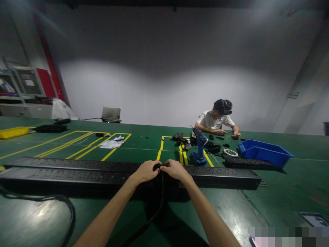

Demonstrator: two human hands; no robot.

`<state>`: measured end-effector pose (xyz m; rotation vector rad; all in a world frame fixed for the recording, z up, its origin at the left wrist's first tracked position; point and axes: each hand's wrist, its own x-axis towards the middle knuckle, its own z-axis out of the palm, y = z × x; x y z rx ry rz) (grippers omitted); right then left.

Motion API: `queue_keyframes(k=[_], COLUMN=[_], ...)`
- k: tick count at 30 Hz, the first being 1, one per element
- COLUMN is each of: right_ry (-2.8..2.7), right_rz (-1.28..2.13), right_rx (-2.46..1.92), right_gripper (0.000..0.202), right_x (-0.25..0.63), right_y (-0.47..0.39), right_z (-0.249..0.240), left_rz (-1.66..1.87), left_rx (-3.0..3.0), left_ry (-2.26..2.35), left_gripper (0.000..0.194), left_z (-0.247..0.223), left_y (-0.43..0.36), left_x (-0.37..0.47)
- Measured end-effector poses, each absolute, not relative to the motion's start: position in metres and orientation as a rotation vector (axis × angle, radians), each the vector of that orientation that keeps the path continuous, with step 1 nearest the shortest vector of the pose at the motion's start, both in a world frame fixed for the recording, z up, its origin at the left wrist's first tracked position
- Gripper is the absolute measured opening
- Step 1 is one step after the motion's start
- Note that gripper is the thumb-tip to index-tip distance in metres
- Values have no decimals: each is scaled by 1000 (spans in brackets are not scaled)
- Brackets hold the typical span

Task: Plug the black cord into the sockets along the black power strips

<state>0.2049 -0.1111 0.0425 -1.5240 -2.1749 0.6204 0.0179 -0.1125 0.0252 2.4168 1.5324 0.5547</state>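
Where forearms (113,212) converge, 2 hands (148,171) (176,169) curl inward.

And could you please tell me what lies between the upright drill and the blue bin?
In the head view, small black parts, a white ring and one end of a black strip lie there.

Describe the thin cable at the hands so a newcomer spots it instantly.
Find the long black strips across the green table. Between the left hand and right hand, a thin black cable runs toward the camera. Unlike the thicker cable curving at left, it leads to the hands.
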Motion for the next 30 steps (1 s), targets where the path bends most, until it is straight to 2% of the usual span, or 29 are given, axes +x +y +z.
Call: queue_keyframes(k=[4,6,9,11,13,16,23,30], right_ry=[-2168,-2193,-2378,-2456,-2470,-2492,-2599,-2583], right_rz=[1122,1152,734,427,276,196,-74,-79], right_rx=[-1556,-1518,-1337,-1194,-1120,-1077,-1059,-1156], right_gripper=[34,27,25,32,39,39,24,21], right_x=[208,211,217,220,221,218,213,212], right_y=[-101,-98,-100,-101,-103,-106,-112,-109], right_z=[42,42,42,42,40,35,29,34], left_rz=[561,562,561,552,541,543,586,596], left_rx=[2430,2432,2433,2421,2402,2394,2418,2415], left_ry=[1535,1541,1550,1563,1584,1601,1572,1569], left_gripper=[34,33,33,33,34,34,33,33], left_z=[25,26,28,30,31,31,29,26], left_y=[-113,-113,-116,-117,-118,-119,-118,-115], left_x=[18,18,19,20,20,20,20,19])
